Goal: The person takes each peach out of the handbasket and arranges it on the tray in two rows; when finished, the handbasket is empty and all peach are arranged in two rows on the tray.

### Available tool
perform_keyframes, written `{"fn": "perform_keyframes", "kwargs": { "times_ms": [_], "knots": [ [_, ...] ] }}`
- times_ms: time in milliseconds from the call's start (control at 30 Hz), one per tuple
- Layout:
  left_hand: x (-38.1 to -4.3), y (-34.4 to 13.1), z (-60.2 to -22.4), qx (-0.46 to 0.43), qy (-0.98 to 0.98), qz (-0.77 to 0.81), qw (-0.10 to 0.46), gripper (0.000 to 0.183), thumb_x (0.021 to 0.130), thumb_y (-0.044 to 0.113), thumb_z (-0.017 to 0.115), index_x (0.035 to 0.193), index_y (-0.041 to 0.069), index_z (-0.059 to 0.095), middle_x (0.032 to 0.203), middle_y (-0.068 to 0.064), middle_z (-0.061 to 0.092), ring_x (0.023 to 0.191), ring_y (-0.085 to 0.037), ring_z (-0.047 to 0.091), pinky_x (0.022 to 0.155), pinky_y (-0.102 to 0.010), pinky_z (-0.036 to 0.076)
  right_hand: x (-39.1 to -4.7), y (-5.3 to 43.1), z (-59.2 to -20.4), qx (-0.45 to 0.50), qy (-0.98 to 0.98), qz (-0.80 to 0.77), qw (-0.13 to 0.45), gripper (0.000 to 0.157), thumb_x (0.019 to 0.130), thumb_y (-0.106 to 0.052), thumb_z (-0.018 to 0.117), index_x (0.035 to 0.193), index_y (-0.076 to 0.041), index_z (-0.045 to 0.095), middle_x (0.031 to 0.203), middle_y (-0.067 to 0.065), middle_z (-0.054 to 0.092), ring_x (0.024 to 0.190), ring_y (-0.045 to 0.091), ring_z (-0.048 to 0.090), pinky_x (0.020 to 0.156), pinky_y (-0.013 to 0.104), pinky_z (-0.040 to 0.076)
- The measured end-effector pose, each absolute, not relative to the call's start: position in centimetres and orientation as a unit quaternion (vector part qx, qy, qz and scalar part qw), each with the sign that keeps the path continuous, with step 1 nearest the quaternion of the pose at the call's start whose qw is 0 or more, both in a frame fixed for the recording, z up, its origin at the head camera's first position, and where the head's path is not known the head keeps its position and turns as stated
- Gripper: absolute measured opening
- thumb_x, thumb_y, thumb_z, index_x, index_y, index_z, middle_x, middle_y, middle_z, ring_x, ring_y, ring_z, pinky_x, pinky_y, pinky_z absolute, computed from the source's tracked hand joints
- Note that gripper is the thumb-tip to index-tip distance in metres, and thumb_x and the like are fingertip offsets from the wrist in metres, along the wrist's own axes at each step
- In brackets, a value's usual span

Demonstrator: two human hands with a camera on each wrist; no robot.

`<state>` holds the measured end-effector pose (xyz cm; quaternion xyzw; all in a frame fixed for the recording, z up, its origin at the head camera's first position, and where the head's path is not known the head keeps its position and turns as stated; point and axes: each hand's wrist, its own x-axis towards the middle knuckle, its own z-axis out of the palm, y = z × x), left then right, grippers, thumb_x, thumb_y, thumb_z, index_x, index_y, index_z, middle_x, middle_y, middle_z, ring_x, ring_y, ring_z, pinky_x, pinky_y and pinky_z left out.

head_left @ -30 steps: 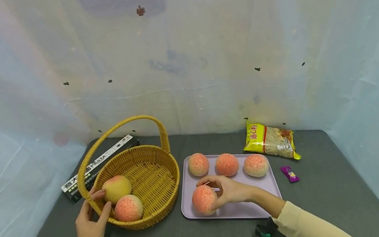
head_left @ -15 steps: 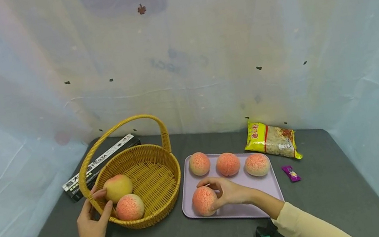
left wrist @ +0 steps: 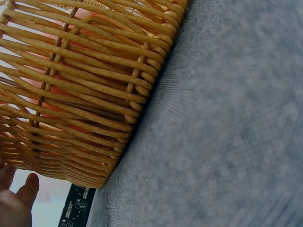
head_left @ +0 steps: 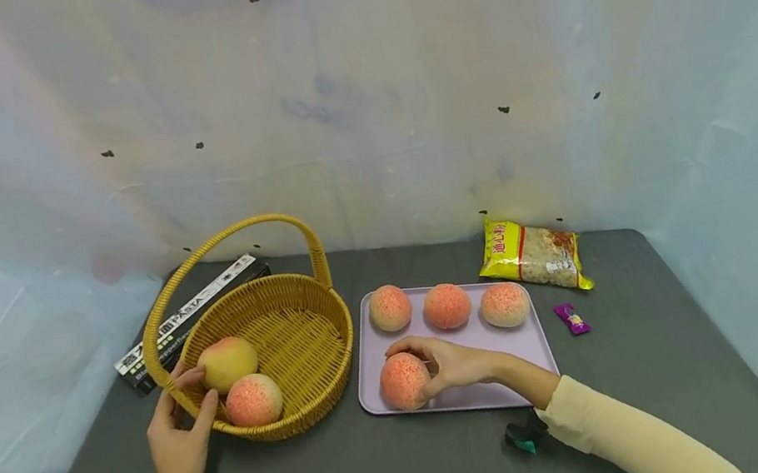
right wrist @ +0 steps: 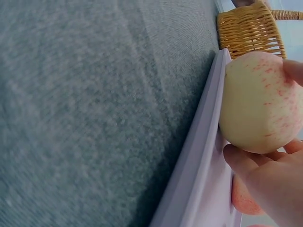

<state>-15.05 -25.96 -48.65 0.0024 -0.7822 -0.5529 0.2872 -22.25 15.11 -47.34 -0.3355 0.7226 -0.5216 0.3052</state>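
Observation:
My left hand [head_left: 180, 449] grips the rim of a yellow wicker basket [head_left: 302, 343] at the base of its handle. Inside the basket lie a yellowish peach [head_left: 228, 366] and a pink-speckled peach [head_left: 254, 400], side by side near that hand. The left wrist view shows the woven basket wall [left wrist: 80, 90] close up, fingertips at lower left. With thumb and fingers, my right hand [head_left: 456, 363] holds a peach [head_left: 401, 383] at the front left of a lilac tray [head_left: 477, 403]. In the right wrist view this peach [right wrist: 258, 101] shows a pale side, close over the tray's rim.
Three more peaches, left [head_left: 390, 308], middle [head_left: 447, 306] and right [head_left: 505, 305], line the tray's back. A yellow pasta bag [head_left: 533, 254] and a purple wrapped candy [head_left: 572, 319] lie to its right. Behind the basket is a black pasta box [head_left: 190, 312]. Plastic sheeting surrounds the grey table.
The head view has tilted down, so the scene sits higher in it. Both hands keep their holds, with little movement against basket and tray.

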Motion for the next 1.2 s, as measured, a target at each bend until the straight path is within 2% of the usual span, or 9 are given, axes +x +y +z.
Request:
{"fn": "perform_keyframes", "kwargs": {
  "times_ms": [233,533,733,833,1000,1100,1200],
  "knots": [
    [-14.2,-24.8,-46.7,-0.019,-0.773,-0.563,0.294,0.033,0.09,-0.013,0.064,0.121,-0.017,0.058,0.135,-0.021,0.058,0.137,-0.021,0.045,0.098,-0.013,0.042,-22.3,15.0,-47.4,-0.337,0.712,-0.533,0.31,0.07,0.083,-0.009,0.073,0.146,-0.006,0.041,0.146,0.006,0.044,0.134,0.018,0.04,0.104,0.031,0.041],
    [-15.1,-26.0,-49.1,-0.006,-0.779,-0.557,0.288,0.036,0.089,-0.011,0.067,0.124,-0.011,0.06,0.143,-0.019,0.052,0.136,-0.017,0.045,0.096,-0.012,0.042,-22.4,14.9,-47.2,-0.333,0.718,-0.527,0.311,0.071,0.085,-0.01,0.073,0.148,-0.009,0.04,0.15,0.005,0.043,0.139,0.018,0.036,0.11,0.031,0.034],
    [-15.1,-26.3,-49.4,0.007,-0.783,-0.554,0.282,0.036,0.089,-0.007,0.069,0.124,-0.007,0.061,0.146,-0.017,0.05,0.135,-0.016,0.046,0.097,-0.011,0.04,-22.7,14.8,-46.3,-0.347,0.718,-0.518,0.308,0.076,0.085,-0.011,0.071,0.152,-0.004,0.035,0.155,0.016,0.037,0.144,0.023,0.031,0.116,0.046,0.026],
    [-15.0,-26.2,-49.1,0.005,-0.781,-0.556,0.285,0.035,0.09,-0.008,0.068,0.124,-0.008,0.061,0.144,-0.017,0.052,0.137,-0.018,0.044,0.099,-0.012,0.04,-23.0,14.5,-45.5,-0.367,0.711,-0.522,0.294,0.075,0.086,-0.011,0.07,0.152,-0.001,0.034,0.155,0.019,0.036,0.146,0.029,0.03,0.118,0.051,0.023],
    [-14.3,-25.2,-47.5,0.001,-0.781,-0.554,0.288,0.033,0.09,-0.01,0.066,0.123,-0.012,0.06,0.14,-0.021,0.054,0.137,-0.02,0.044,0.099,-0.013,0.041,-23.7,13.6,-43.6,-0.394,0.704,-0.528,0.266,0.07,0.09,-0.005,0.069,0.151,0.0,0.034,0.154,0.017,0.038,0.144,0.035,0.033,0.117,0.05,0.026],
    [-14.0,-24.8,-46.8,0.004,-0.783,-0.552,0.288,0.032,0.09,-0.01,0.065,0.122,-0.013,0.06,0.14,-0.023,0.053,0.137,-0.02,0.045,0.099,-0.013,0.041,-24.2,13.0,-42.1,-0.406,0.716,-0.505,0.259,0.068,0.092,-0.006,0.069,0.151,0.0,0.035,0.153,0.018,0.04,0.143,0.032,0.036,0.116,0.05,0.028],
    [-14.5,-25.3,-47.7,0.014,-0.787,-0.548,0.283,0.033,0.091,-0.008,0.066,0.123,-0.011,0.061,0.143,-0.022,0.051,0.136,-0.017,0.046,0.098,-0.011,0.04,-24.9,12.1,-40.7,-0.428,0.722,-0.48,0.255,0.066,0.092,-0.007,0.07,0.149,0.002,0.038,0.151,0.021,0.041,0.141,0.034,0.038,0.117,0.046,0.028]
  ]
}}
